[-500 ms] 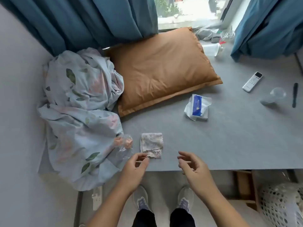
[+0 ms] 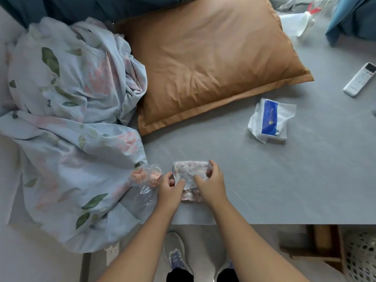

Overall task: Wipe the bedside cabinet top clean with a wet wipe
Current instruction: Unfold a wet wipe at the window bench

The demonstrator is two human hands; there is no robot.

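A small pack of wet wipes (image 2: 190,171) with a floral print lies on the grey cabinet top (image 2: 284,180) near its front edge. My left hand (image 2: 169,188) grips the pack's left side. My right hand (image 2: 211,184) holds its right side, with the fingers curled over the top. The lower part of the pack shows between my two hands.
A crumpled clear wrapper (image 2: 146,178) lies just left of the pack. A floral blanket (image 2: 67,119) fills the left, an orange pillow (image 2: 213,58) the back. A tissue pack (image 2: 269,121) and a white remote (image 2: 360,79) lie to the right. A laundry basket (image 2: 360,259) stands below right.
Both hands moved forward from the cabinet's front edge onto the wet wipe pack and took hold of it. The camera leaned closer to the surface.
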